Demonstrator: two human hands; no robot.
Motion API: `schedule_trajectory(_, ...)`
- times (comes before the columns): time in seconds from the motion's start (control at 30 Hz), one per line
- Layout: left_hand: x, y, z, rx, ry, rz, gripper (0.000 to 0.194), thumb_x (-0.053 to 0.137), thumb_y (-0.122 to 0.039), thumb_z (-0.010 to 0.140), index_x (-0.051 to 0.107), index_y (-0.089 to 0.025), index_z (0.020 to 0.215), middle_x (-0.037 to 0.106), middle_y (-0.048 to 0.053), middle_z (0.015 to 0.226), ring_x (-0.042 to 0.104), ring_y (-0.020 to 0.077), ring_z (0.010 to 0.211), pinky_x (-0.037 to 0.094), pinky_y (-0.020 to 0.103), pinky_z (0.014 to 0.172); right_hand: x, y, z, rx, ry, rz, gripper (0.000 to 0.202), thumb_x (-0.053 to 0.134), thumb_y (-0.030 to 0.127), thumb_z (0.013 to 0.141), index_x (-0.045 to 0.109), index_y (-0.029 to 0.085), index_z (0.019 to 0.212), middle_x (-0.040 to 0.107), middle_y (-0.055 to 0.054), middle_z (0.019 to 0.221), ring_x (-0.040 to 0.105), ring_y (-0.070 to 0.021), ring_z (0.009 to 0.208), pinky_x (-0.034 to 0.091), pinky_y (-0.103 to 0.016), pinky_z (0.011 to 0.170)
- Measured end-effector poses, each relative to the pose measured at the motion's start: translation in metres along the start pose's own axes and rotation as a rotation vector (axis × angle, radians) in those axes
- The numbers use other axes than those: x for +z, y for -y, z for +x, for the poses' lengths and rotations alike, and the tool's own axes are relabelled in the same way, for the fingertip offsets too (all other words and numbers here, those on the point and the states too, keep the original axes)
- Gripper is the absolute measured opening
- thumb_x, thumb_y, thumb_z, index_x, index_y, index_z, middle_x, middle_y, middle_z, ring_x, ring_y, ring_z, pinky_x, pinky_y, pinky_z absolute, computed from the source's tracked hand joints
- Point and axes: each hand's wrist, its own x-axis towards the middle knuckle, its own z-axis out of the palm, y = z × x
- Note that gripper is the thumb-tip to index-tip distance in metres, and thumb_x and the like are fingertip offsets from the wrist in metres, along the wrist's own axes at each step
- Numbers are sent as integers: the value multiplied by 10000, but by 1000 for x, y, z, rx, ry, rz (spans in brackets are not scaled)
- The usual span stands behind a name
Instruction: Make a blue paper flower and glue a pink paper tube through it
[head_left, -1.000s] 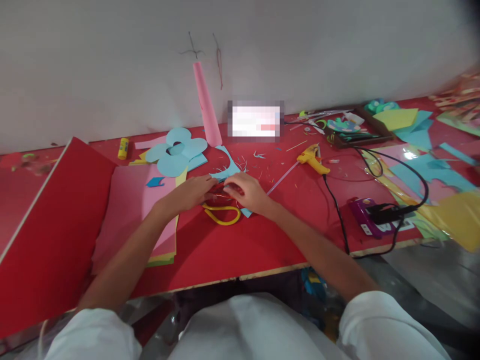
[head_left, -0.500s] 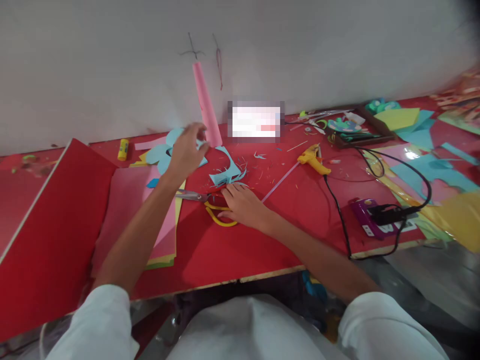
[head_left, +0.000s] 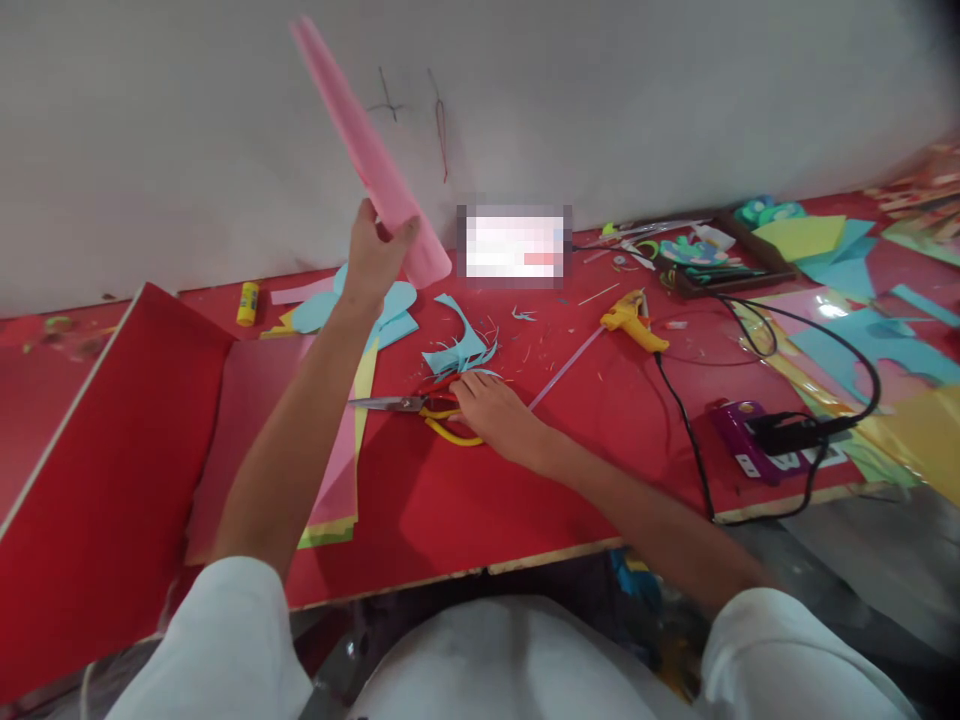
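A rolled pink paper tube (head_left: pixel 367 150) leans up to the left in front of the wall, its lower part gripped by my left hand (head_left: pixel 375 250). My right hand (head_left: pixel 491 412) rests on the red table, its fingers over the handles of the scissors (head_left: pixel 405 403), which have red and yellow grips and point left. Just beyond my right hand lie blue paper offcuts (head_left: pixel 461 345). Blue petal-shaped paper (head_left: pixel 397 300) is partly hidden behind my left hand and wrist.
Coloured sheets (head_left: pixel 341 490) and an upright red board (head_left: pixel 127 450) stand left, near a glue stick (head_left: pixel 248 303). Rightward are a yellow glue gun (head_left: pixel 636 322), a purple power box (head_left: pixel 750 445) with cables, and a dark tray (head_left: pixel 757 250). A blurred-out screen (head_left: pixel 514 245) stands behind.
My left hand has taken hold of the pink tube, which has lifted and tilted further left. My right hand has stayed on the scissors, which appear slightly further right.
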Motion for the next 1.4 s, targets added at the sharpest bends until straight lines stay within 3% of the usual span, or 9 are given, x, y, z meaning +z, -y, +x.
schedule_trajectory(0.17, -43, -59, -35, -13, -56, -594, 213, 599, -176, 1023, 571, -247, 1222, 650, -37, 973, 647, 130, 893, 564, 325, 869, -11, -4, 1, 100, 2, 294, 197, 559, 297, 1124, 630, 151, 1235, 659, -181, 1263, 714, -302, 1058, 595, -448, 882)
schedule_trajectory(0.23, -64, -83, -48, -53, -106, -695, 229, 521, -285, 1088, 562, -211, 1301, 632, -19, 865, 698, 174, 863, 586, 398, 903, -14, -6, 2, 153, -43, 463, 199, 573, 304, 1114, 622, 184, 1265, 659, -162, 1298, 715, -288, 1111, 595, -443, 910)
schedule_trajectory(0.33, -89, -110, -59, 21, -94, -785, 326, 456, -416, 1145, 536, -180, 1356, 646, 2, 987, 699, 153, 887, 576, 375, 910, -15, -9, 6, 194, -112, 707, 241, 660, 356, 1057, 644, 205, 1243, 705, -137, 1278, 708, -274, 1168, 577, -436, 978)
schedule_trajectory(0.5, -102, -133, -64, 98, -107, -777, 408, 228, -475, 1193, 400, -229, 1470, 630, -9, 1016, 674, 117, 883, 528, 293, 875, -16, -14, 9, 265, -125, 967, 426, 834, 449, 853, 704, 186, 1162, 754, -93, 1109, 708, -238, 964, 561, -370, 844)
schedule_trajectory(0.63, -92, -142, -65, 67, -156, -793, 355, 225, -367, 1199, 448, -255, 1452, 617, -17, 944, 660, 117, 829, 532, 279, 837, -22, -17, 3, 406, -124, 1034, 437, 950, 486, 690, 666, 189, 840, 587, 31, 738, 492, -126, 643, 399, -270, 586)
schedule_trajectory(0.77, -64, -132, -63, -15, -194, -852, 207, 397, -333, 1163, 567, -255, 1250, 593, -16, 835, 614, 137, 707, 534, 294, 718, -29, -15, -6, 419, -146, 1198, 490, 956, 494, 698, 552, 219, 680, 425, 77, 589, 351, -86, 545, 274, -250, 492)
schedule_trajectory(0.87, -38, -115, -65, -14, -138, -852, 100, 582, -351, 1099, 573, -262, 1053, 614, -21, 846, 634, 126, 723, 550, 284, 750, -28, -10, -9, 417, -184, 1314, 502, 904, 556, 763, 532, 234, 663, 435, 80, 521, 354, -82, 461, 258, -250, 438)
schedule_trajectory(1.1, -4, -91, -91, -152, 21, -762, 308, 757, -484, 968, 578, -275, 1104, 711, 1, 947, 740, 170, 817, 606, 321, 760, -21, -10, -8, 392, -421, 1470, 521, 860, 685, 785, 600, 234, 753, 563, 66, 530, 323, -54, 360, 228, -234, 370)
schedule_trajectory(1.4, 29, -87, -130, -153, 208, -649, 474, 821, -549, 900, 597, -272, 1214, 764, 61, 1102, 774, 224, 981, 636, 359, 794, -14, -8, -5, 372, -313, 1734, 528, 824, 719, 811, 638, 227, 762, 550, 88, 484, 312, -45, 300, 289, -223, 359)
